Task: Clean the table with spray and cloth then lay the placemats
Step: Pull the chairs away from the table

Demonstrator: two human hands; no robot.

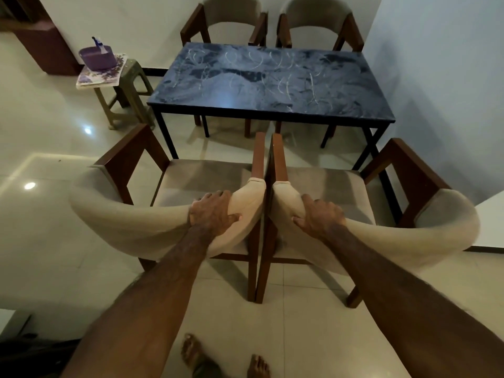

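Bare feet (226,360) are standing close w/ left hand (211,212) & right hand (320,217) each gripping a chair back (131,227): legs may be clipping toes; spray (98,45) sitting at 10 o'clock, surface (267,80) at 12.

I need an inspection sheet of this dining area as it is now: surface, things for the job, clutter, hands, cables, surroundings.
Surface: dark blue table with pale curved streaks; nothing stands on it.
Job's things: spray bottle stands in a purple basin, on patterned mats stacked on a stool left of the table. Cloth: nothing seen.
Clutter: nothing seen.
Hands: left hand grips the back of the near left chair; right hand grips the near right chair.
Cables: nothing seen.
Surroundings: two far chairs against the wall; glossy tiled floor; bare feet below.
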